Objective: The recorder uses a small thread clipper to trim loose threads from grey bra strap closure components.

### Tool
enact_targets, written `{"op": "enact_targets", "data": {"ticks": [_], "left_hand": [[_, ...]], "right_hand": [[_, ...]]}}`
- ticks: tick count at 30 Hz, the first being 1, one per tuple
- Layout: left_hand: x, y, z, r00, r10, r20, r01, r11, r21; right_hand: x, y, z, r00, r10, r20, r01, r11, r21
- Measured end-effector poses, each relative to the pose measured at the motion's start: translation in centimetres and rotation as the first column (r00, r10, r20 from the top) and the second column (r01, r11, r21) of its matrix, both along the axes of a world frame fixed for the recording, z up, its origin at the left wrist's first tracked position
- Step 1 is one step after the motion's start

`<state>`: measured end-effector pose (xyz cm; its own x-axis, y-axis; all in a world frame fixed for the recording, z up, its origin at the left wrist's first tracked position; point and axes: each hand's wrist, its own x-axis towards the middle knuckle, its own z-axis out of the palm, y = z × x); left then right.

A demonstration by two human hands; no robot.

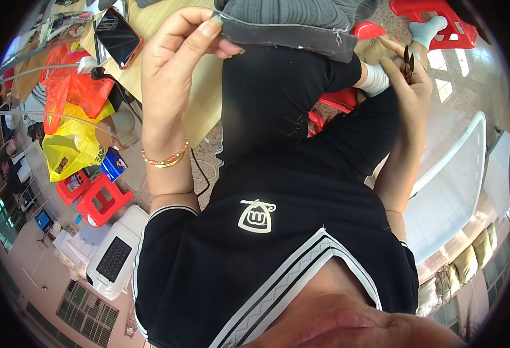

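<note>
A dark grey piece of fabric [292, 39], ribbed or gathered above a smooth band, lies over my knees at the top of the view. My left hand [173, 64] pinches the left end of that band between thumb and fingers. White loose threads show along the band's seam and near its right end. Right of the fabric, my right hand [414, 87] is closed around small dark thread snips [408, 58], whose pointed blades stick up past the fingers. The snips are apart from the fabric.
A pale wooden table [211, 110] stands on my left, with a dark phone [117, 37] on it. Beyond are red bags [75, 87], a yellow bag [72, 139] and red stools [103, 200]. On my right is a large whitish container [455, 180]. Another red stool [440, 23] is at upper right.
</note>
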<state>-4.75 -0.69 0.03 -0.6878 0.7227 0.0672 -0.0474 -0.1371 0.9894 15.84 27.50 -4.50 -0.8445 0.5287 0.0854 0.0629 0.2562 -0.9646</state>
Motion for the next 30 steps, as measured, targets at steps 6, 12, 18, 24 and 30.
{"op": "enact_targets", "data": {"ticks": [6,12,18,24,30], "left_hand": [[0.9,0.5,0.6,0.993,0.081,-0.087,-0.078,0.996,0.039],[2.2,0.6,1.7,0.977,0.124,-0.173,-0.126,0.992,0.0],[1.4,-0.2,0.6,0.97,0.119,-0.212,-0.119,0.993,0.014],[1.5,-0.1,0.7,0.959,0.088,-0.269,-0.084,0.996,0.026],[1.0,-0.3,0.2,0.933,0.102,-0.345,-0.085,0.994,0.063]], "right_hand": [[-5.8,-6.2,6.7,0.909,0.322,-0.264,-0.177,0.872,0.456],[-9.1,-9.5,10.2,0.92,0.371,-0.125,-0.232,0.773,0.591],[-10.0,-10.0,9.3,0.914,0.323,-0.244,-0.144,0.824,0.548],[-9.2,-9.0,9.5,0.917,0.32,-0.236,-0.216,0.899,0.381],[-6.2,-2.9,5.9,0.575,0.665,-0.476,-0.729,0.681,0.069]]}}
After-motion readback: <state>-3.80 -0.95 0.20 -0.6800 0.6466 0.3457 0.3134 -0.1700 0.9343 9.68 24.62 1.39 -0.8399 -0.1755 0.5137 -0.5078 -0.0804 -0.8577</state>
